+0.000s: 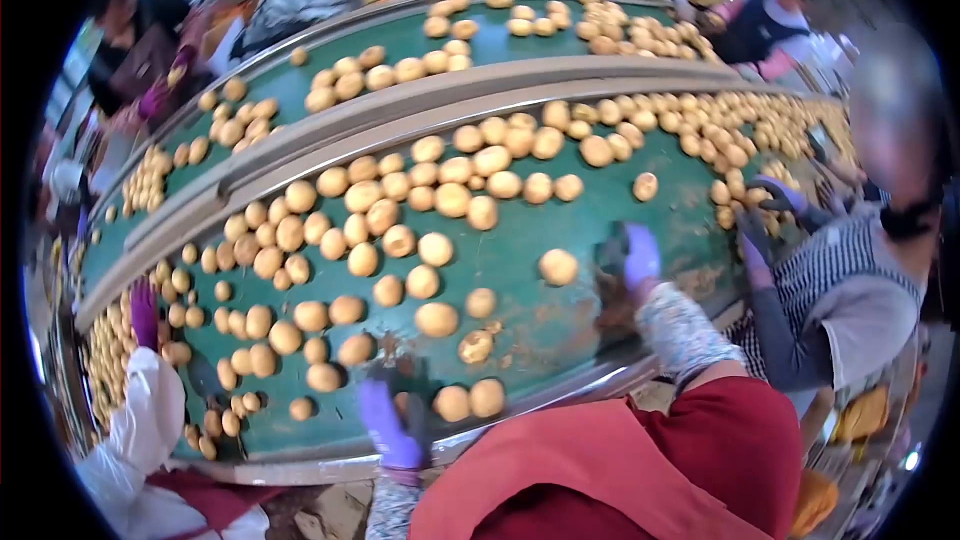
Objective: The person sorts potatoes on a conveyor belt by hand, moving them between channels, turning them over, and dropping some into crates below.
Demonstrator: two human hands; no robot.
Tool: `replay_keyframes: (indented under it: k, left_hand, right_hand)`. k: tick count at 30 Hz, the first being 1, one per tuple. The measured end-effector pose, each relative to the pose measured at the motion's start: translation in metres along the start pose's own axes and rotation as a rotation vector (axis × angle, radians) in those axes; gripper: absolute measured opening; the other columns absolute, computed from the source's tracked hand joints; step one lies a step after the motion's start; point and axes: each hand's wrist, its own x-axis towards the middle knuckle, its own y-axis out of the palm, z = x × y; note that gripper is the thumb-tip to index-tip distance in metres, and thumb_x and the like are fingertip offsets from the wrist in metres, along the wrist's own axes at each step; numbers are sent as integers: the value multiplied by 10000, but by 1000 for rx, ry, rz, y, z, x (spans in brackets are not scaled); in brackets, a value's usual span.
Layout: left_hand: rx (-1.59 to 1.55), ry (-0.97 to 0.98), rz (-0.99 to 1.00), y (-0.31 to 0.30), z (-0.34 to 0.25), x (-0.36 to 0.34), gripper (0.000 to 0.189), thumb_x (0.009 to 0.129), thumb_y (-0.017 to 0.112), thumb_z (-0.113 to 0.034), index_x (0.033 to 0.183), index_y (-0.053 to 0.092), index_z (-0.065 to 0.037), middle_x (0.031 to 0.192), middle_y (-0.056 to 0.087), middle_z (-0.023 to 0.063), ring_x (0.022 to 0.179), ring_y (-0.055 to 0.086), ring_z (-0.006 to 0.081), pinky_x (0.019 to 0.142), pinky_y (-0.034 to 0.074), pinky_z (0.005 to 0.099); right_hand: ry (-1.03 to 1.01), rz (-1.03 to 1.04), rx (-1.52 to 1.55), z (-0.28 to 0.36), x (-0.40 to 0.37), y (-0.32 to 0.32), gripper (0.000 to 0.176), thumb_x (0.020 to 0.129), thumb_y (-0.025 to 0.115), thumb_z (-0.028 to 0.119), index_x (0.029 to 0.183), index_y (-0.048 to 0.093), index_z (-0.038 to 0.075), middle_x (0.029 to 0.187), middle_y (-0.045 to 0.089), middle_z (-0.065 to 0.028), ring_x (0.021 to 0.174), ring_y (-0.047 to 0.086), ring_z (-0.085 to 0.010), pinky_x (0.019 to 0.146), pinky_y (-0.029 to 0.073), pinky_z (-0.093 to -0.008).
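My left hand, in a purple glove with a dark palm, is low over the near edge of the green belt. A potato shows partly behind it, and two potatoes lie just to its right. My right hand, gloved the same way, reaches over the belt to the right of a single potato. Motion smears the fingers of both hands. A broken potato with a dark, rough surface lies between the hands, with crumbs and dirt around it.
Many potatoes spread across the belt's far side. A raised metal divider separates a second belt behind. A co-worker's gloved hands are among potatoes at right; another's purple glove is at left. More people stand across the far belt.
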Motion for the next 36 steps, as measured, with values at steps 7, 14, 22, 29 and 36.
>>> replay_keyframes:
  k: [7,14,22,29,36]
  left_hand:
    - [4,442,490,82,-42,31,334,803,672,-205,1123,675,-112,1251,599,194,1184,521,438,990,401,554]
    - [619,-8,204,-34,9,65,533,818,663,-113,1334,562,-29,1395,510,240,1266,458,470,1069,359,500]
    - [357,125,48,-6,-29,43,475,843,673,-205,1256,568,6,1270,550,262,1174,511,474,1027,402,530]
    - [170,334,491,28,-43,52,489,829,705,-285,1258,589,-81,1353,529,188,1245,485,425,1044,376,569]
    - [24,432,508,41,-3,72,457,838,681,-219,1256,586,-62,1341,555,131,1230,518,349,1045,393,520]
  right_hand:
    - [-572,389,663,237,-53,-57,497,932,609,271,1379,524,70,1343,549,-212,1229,535,-397,1090,392,-475]
    - [705,-222,1175,-1,4,-42,334,1033,495,231,1294,563,33,1080,614,-88,975,562,-176,898,484,-341]
    - [-156,-413,4,91,107,-16,435,813,741,226,1194,649,38,1216,622,-210,1084,601,-360,933,481,-439]
    - [-347,300,-217,232,156,53,540,822,664,425,1295,581,177,1199,586,-163,1022,559,-412,885,487,-502]
    - [-419,804,14,260,89,38,514,799,711,335,1260,576,151,1187,613,-179,1090,587,-425,951,489,-474]
